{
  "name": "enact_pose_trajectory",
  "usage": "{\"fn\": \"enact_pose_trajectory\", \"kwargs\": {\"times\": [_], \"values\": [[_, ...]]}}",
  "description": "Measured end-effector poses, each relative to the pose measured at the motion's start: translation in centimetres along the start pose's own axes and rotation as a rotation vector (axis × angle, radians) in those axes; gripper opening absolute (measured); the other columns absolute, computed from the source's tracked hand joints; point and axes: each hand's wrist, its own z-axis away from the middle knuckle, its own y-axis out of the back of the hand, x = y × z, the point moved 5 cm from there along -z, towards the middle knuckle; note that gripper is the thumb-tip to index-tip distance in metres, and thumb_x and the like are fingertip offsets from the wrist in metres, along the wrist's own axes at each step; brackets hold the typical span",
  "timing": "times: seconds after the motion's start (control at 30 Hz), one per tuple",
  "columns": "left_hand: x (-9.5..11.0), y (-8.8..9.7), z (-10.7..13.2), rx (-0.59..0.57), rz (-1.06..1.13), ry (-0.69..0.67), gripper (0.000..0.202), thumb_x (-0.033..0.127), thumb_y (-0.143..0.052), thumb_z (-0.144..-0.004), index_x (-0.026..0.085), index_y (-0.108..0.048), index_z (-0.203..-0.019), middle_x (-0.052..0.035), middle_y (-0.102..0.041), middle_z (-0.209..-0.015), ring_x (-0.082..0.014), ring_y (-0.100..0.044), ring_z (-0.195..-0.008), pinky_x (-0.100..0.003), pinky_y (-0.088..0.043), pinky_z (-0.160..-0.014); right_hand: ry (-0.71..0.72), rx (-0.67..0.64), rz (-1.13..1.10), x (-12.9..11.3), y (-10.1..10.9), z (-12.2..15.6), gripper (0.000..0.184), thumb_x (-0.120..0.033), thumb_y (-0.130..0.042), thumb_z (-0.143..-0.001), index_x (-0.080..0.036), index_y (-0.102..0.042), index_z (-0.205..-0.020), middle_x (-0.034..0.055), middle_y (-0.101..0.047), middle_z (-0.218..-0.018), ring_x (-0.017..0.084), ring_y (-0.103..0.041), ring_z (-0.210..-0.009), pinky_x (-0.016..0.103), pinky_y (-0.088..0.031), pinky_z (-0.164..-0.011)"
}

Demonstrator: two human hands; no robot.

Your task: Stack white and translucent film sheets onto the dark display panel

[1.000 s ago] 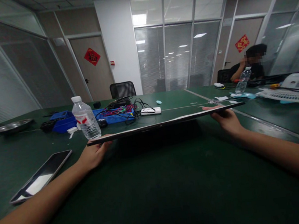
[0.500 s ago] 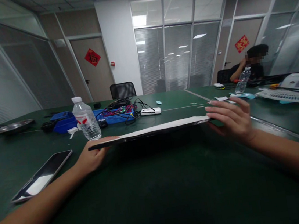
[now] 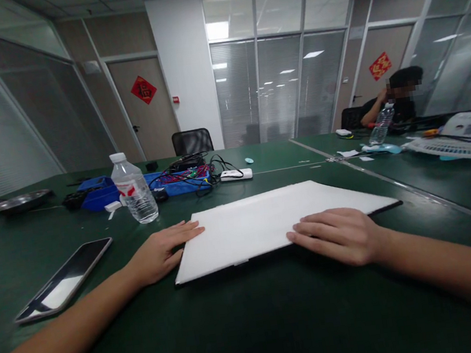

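Observation:
A thin white rectangular panel with a dark underside lies on the green table, its corners turned at a slant to me. My left hand rests at its left edge, fingers stretched over the white surface and thumb by the side. Across the near edge lies my right hand, with its fingers flat on top; its thumb is hidden. Neither hand is closed round the panel. To the left of my left hand is a smartphone, screen up. A clear water bottle stands upright behind that hand.
Farther back are a blue tray of tangled wires, a white power strip and blue bins. A metal dish sits far left. At right are a second bottle, a white fan and a seated person.
The panel has gone from raised, nearly edge-on, to lying on the table with its white face showing. My right hand has moved from its right end to the near edge.

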Motion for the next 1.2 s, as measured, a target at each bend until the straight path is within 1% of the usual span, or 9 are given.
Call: {"fn": "enact_pose_trajectory", "kwargs": {"times": [0.17,0.33,0.43,0.6,0.7,0.8,0.93,1.1,1.2], "values": [[0.2,0.1,-0.2,0.01,0.019,0.049,0.056,0.047,-0.043,-0.106,0.028,-0.048,-0.158,-0.0029,-0.05,-0.163,-0.0277,-0.047,-0.151,-0.05,-0.033,-0.128,-0.127,-0.047,0.014,1.7,-0.3,0.6,0.034,-0.013,-0.056,-0.102,-0.015,-0.065,-0.135,0.0092,-0.077,-0.122,0.018,-0.073,-0.103,0.03,-0.06,-0.079],[0.0,0.0,-0.3,-0.01,-0.008,0.162,0.07,0.055,-0.042,-0.105,0.019,-0.034,-0.165,-0.0103,-0.038,-0.17,-0.0314,-0.042,-0.154,-0.051,-0.033,-0.127,-0.201,-0.053,0.107,4.1,0.6,0.9,0.034,-0.009,-0.056,-0.099,-0.015,-0.067,-0.13,0.0073,-0.079,-0.112,0.018,-0.074,-0.093,0.029,-0.057,-0.075],[-0.1,0.0,-0.1,-0.03,-0.012,0.198,0.07,0.06,-0.036,-0.106,0.02,-0.038,-0.163,-0.0101,-0.037,-0.171,-0.0316,-0.04,-0.154,-0.051,-0.033,-0.127,-0.274,-0.089,0.183,5.7,1.3,1.8,0.034,-0.01,-0.055,-0.098,-0.017,-0.07,-0.127,0.0078,-0.079,-0.11,0.019,-0.073,-0.088,0.029,-0.054,-0.072],[0.3,0.3,0.0,-0.063,-0.024,0.203,0.064,0.061,-0.03,-0.108,0.025,-0.053,-0.154,-0.0075,-0.038,-0.171,-0.0309,-0.042,-0.153,-0.051,-0.035,-0.126,-0.568,-0.347,0.252,8.7,1.0,4.0,0.041,-0.018,-0.048,-0.1,-0.023,-0.069,-0.135,0.0088,-0.076,-0.121,0.023,-0.073,-0.088,0.031,-0.043,-0.058],[0.1,0.3,0.0,-0.057,-0.034,0.203,0.064,0.061,-0.03,-0.108,0.024,-0.055,-0.153,-0.0079,-0.039,-0.17,-0.0309,-0.043,-0.153,-0.05,-0.035,-0.125,-0.726,-0.549,0.378,10.0,0.6,5.0,0.045,-0.023,-0.038,-0.104,-0.021,-0.065,-0.14,0.0119,-0.071,-0.131,0.024,-0.071,-0.085,0.031,-0.03,-0.05],[-0.4,0.0,0.0,-0.063,-0.041,0.203,0.062,0.06,-0.031,-0.108,0.026,-0.056,-0.153,-0.0068,-0.039,-0.17,-0.0304,-0.043,-0.152,-0.05,-0.035,-0.125,-0.844,-0.664,0.5,11.4,0.4,6.1,0.047,-0.024,-0.031,-0.106,-0.022,-0.062,-0.142,0.0138,-0.066,-0.135,0.021,-0.067,-0.075,0.03,-0.021,-0.048],[-0.8,-0.3,-0.2,-0.056,-0.042,0.219,0.06,0.061,-0.033,-0.107,0.027,-0.06,-0.149,-0.0062,-0.041,-0.17,-0.0308,-0.046,-0.151,-0.05,-0.037,-0.124,-0.944,-0.678,0.568,13.9,0.2,9.1,0.044,-0.025,-0.033,-0.106,-0.021,-0.068,-0.133,0.0158,-0.067,-0.114,0.015,-0.059,-0.061,0.029,-0.019,-0.052],[-1.9,0.1,-0.4,0.003,-0.069,0.322,0.068,0.067,-0.027,-0.106,0.025,-0.072,-0.135,-0.0093,-0.057,-0.157,-0.0321,-0.054,-0.144,-0.054,-0.038,-0.123,-0.977,-0.596,0.57,16.7,0.3,13.7,0.034,-0.026,-0.046,-0.102,-0.017,-0.078,-0.11,0.0158,-0.063,-0.094,0.01,-0.051,-0.053,0.032,-0.019,-0.054],[-3.5,0.5,-0.1,0.044,-0.118,0.417,0.074,0.072,-0.03,-0.102,0.021,-0.076,-0.128,-0.0132,-0.062,-0.151,-0.0332,-0.058,-0.139,-0.052,-0.042,-0.12,-1.031,-0.58,0.562,17.7,0.6,15.9,0.034,-0.028,-0.049,-0.1,-0.018,-0.079,-0.114,0.0173,-0.064,-0.093,0.011,-0.049,-0.051,0.035,-0.02,-0.055]]}}
